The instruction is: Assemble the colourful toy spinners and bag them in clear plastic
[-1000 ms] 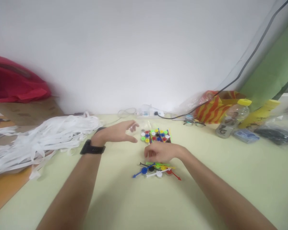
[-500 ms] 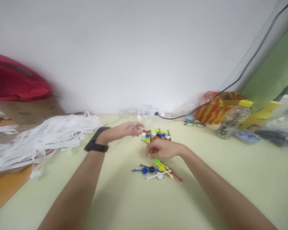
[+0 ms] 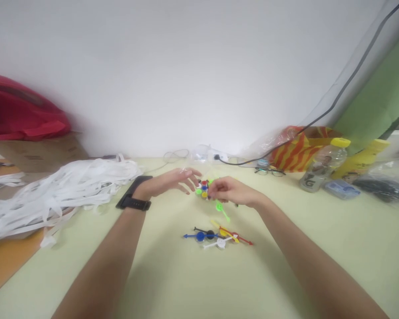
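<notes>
R hand [image 3: 234, 192]: thumb & index pinched together on one end of a green spinner [image 3: 219, 207], which hangs slanted just below the fingertips; bright lime, thin arm w/ round hub, upper end hidden, prob. by the fingers. L hand [image 3: 173, 180]: fingers loosely spread, thumb apart, nothing visibly gripped. Multicol. discs [image 3: 204, 195] sit btwn both hands' fingertips. Nearer the wearer than R fingers, blue, black, white, yellow & red spinners [image 3: 200, 236] lie overlapping, approx. fanned.

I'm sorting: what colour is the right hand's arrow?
The arrow is bright green, clearest in the head view.
</notes>
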`<state>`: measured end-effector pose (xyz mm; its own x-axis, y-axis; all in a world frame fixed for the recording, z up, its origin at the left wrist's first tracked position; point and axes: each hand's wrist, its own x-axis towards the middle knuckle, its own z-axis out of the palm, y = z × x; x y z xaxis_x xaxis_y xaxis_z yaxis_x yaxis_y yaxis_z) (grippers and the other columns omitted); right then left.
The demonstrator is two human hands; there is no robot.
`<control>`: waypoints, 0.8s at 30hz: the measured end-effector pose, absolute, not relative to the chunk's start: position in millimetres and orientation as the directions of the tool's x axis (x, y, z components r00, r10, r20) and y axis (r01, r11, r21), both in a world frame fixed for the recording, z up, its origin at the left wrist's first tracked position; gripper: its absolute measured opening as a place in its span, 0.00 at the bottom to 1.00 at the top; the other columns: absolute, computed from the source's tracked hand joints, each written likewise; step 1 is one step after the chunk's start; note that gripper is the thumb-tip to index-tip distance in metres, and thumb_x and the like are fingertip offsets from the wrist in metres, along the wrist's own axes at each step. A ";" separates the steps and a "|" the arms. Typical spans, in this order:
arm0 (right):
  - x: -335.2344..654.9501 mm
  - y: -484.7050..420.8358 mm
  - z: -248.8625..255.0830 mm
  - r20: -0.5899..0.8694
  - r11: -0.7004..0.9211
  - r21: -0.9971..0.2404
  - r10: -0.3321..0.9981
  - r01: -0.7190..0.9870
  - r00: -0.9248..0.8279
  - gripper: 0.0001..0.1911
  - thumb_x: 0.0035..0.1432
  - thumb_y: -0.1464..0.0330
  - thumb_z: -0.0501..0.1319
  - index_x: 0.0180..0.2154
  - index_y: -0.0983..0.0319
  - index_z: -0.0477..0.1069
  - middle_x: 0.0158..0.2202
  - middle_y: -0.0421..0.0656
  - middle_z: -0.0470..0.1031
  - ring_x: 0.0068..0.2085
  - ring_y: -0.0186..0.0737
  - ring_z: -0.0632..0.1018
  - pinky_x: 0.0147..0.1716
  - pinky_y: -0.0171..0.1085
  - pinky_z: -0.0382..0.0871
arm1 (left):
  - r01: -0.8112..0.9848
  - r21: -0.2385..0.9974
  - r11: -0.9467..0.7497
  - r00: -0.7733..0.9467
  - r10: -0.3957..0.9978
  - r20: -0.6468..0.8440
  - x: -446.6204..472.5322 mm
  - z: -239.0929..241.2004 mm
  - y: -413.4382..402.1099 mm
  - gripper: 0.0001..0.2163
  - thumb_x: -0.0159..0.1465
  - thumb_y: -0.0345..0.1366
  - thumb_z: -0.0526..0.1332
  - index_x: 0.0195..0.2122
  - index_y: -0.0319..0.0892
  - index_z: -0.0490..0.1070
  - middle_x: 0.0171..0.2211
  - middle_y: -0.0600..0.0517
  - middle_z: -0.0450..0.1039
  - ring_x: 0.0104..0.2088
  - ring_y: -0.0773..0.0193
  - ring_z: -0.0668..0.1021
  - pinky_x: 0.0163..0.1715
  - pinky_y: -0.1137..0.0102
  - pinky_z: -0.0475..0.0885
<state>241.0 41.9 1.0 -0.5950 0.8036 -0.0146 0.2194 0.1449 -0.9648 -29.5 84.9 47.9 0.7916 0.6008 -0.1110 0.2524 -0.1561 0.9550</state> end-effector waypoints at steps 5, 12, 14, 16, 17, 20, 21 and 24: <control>267.9 51.5 15.8 0.231 0.256 -0.966 0.919 0.038 -0.320 0.13 0.54 0.61 0.72 0.36 0.62 0.76 0.30 0.42 0.78 0.27 0.35 0.76 0.28 0.34 0.71 | 0.174 0.978 -0.118 0.845 0.528 -0.086 -32.0 48.3 84.6 0.27 0.71 0.56 0.55 0.63 0.43 0.68 0.55 0.39 0.72 0.53 0.48 0.76 0.53 0.54 0.74; 290.0 55.1 39.9 0.493 0.548 -0.819 0.823 -0.168 0.282 0.13 0.53 0.60 0.74 0.38 0.59 0.77 0.35 0.41 0.80 0.36 0.38 0.82 0.42 0.39 0.80 | 0.068 0.997 -0.028 0.904 0.424 -0.049 -32.2 49.4 81.9 0.32 0.70 0.60 0.52 0.65 0.42 0.66 0.55 0.37 0.72 0.50 0.48 0.77 0.51 0.54 0.75; 286.5 48.8 46.7 0.490 0.536 -0.824 0.838 -0.185 0.241 0.13 0.53 0.61 0.75 0.38 0.59 0.78 0.37 0.42 0.81 0.39 0.39 0.83 0.46 0.40 0.80 | 0.081 0.997 -0.018 0.906 0.417 -0.066 -29.2 51.6 78.6 0.32 0.70 0.61 0.53 0.64 0.42 0.67 0.54 0.38 0.73 0.49 0.48 0.78 0.50 0.54 0.75; 281.2 42.4 51.9 0.484 0.517 -0.831 0.854 -0.204 0.191 0.13 0.53 0.61 0.75 0.39 0.58 0.79 0.39 0.43 0.82 0.42 0.40 0.83 0.50 0.42 0.79 | 0.097 0.995 -0.015 0.904 0.420 -0.082 -25.5 54.0 74.5 0.31 0.70 0.60 0.53 0.64 0.42 0.67 0.54 0.38 0.73 0.49 0.47 0.78 0.50 0.54 0.74; 278.7 39.8 53.8 0.482 0.508 -0.836 0.861 -0.209 0.166 0.13 0.53 0.61 0.75 0.39 0.58 0.79 0.39 0.43 0.82 0.43 0.41 0.83 0.52 0.43 0.78 | 0.104 0.994 -0.017 0.904 0.419 -0.088 -23.5 55.0 72.4 0.31 0.70 0.60 0.53 0.64 0.42 0.68 0.54 0.38 0.73 0.49 0.48 0.78 0.51 0.54 0.74; 272.7 35.2 56.4 0.476 0.484 -0.853 0.875 -0.197 0.089 0.13 0.54 0.60 0.74 0.38 0.58 0.79 0.40 0.43 0.82 0.45 0.43 0.83 0.53 0.46 0.78 | 0.118 0.993 -0.024 0.909 0.405 -0.098 -17.8 56.5 67.7 0.30 0.70 0.60 0.52 0.64 0.44 0.67 0.53 0.39 0.73 0.49 0.48 0.77 0.51 0.54 0.74; 271.5 34.6 56.5 0.473 0.476 -0.858 0.879 -0.192 0.065 0.12 0.54 0.60 0.74 0.38 0.58 0.79 0.40 0.43 0.82 0.44 0.43 0.83 0.53 0.46 0.78 | 0.123 0.992 -0.027 0.910 0.401 -0.102 -16.2 56.4 66.9 0.30 0.71 0.59 0.52 0.64 0.44 0.67 0.54 0.39 0.73 0.49 0.49 0.77 0.51 0.54 0.74; 269.6 33.9 55.8 0.466 0.459 -0.866 0.885 -0.198 0.011 0.11 0.54 0.60 0.73 0.37 0.58 0.79 0.38 0.43 0.82 0.40 0.40 0.82 0.48 0.44 0.79 | 0.147 0.989 -0.032 0.908 0.401 -0.122 -12.6 54.9 66.6 0.28 0.71 0.58 0.53 0.64 0.45 0.67 0.54 0.39 0.73 0.49 0.49 0.77 0.51 0.54 0.74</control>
